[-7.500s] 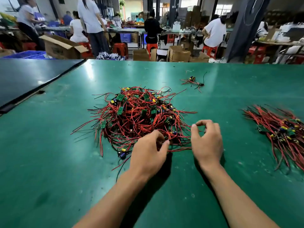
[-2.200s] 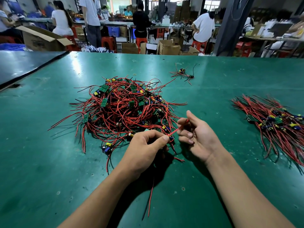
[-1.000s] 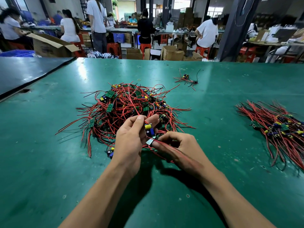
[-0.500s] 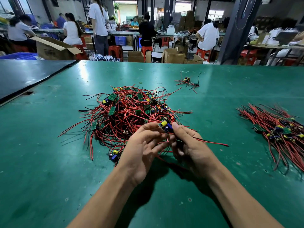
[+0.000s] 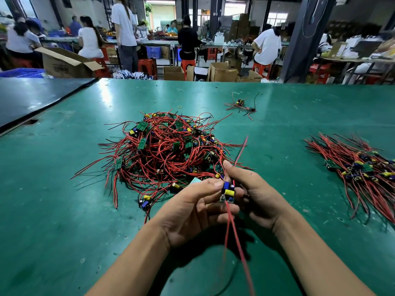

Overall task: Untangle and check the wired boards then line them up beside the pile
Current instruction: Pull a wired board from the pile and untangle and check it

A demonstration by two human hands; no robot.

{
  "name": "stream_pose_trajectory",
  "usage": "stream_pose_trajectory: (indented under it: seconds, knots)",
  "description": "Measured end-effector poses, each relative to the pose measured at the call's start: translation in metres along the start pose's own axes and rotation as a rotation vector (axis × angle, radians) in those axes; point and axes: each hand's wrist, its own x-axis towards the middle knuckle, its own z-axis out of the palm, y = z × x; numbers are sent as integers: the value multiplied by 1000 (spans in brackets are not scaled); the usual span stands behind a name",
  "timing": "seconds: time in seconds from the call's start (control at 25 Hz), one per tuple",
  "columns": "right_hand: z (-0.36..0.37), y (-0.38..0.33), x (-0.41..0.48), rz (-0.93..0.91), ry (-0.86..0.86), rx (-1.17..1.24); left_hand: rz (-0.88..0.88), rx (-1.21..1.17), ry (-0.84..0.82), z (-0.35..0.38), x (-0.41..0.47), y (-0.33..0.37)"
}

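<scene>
Left grip (image 5: 196,210) pinches the small green circuit board with blue and yellow components (image 5: 227,190) by its edges, thumb on top. Right grip (image 5: 256,195) is clenched on its thin red leads (image 5: 238,242) right at the board. One lead sticks up past the thumb, the others hang toward the near edge.

Board is held off the green bench (image 5: 64,189), just on the near side of the tangled pile of red-wired boards (image 5: 168,150) at bench centre. Lined-up row of wired boards (image 5: 359,167) lies by the right edge. One stray wired board (image 5: 240,103) lies toward the far edge.

Handling guess: very light, board stiff, leads limp and snag-prone, solder joints probably weak. Hold it by the board edges, not the parts. Don't yank the leads.
</scene>
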Motion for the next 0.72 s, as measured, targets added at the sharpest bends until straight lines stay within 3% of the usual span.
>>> stream_pose_trajectory:
  seconds: [0.12, 0.4, 0.72]
  knots:
    - [1, 0, 3, -58, 91, 54, 27, 54, -1, 0, 4, -3]
    - [0, 12, 6, -127, 107, -17, 150, 264, 178, -1, 11, -13]
    - [6, 17, 9, -116, 86, 40, 429, 539, 458, -4, 17, -18]
